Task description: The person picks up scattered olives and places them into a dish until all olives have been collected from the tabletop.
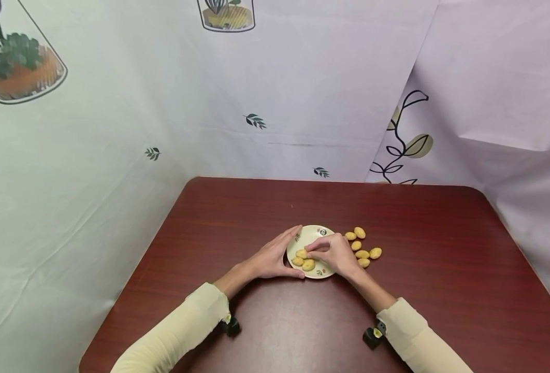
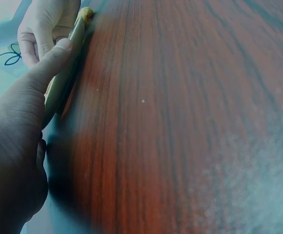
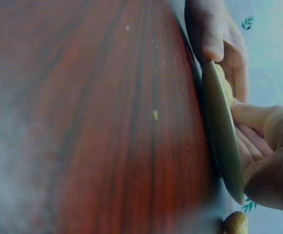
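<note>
On the table stands a small cream plate (image 1: 319,233) with a printed pattern. My left hand (image 1: 275,257) holds it from the left, fingers along the far rim and thumb on the near rim. My right hand (image 1: 337,253) reaches over the right side, thumb and forefinger pinching a small yellow oval piece (image 1: 301,253), much like a baby potato. Two more such pieces (image 1: 308,265) lie beside it at the plate's left. In the right wrist view, the plate (image 3: 221,131) shows edge-on, with yellow pieces (image 3: 225,85) near the left thumb.
Several more yellow oval pieces (image 1: 362,254) lie loose on the dark red wooden table (image 1: 433,269), just right of the plate. Patterned cloth (image 1: 275,93) hangs behind the table's far edge. Small crumbs (image 3: 155,115) dot the tabletop in the right wrist view.
</note>
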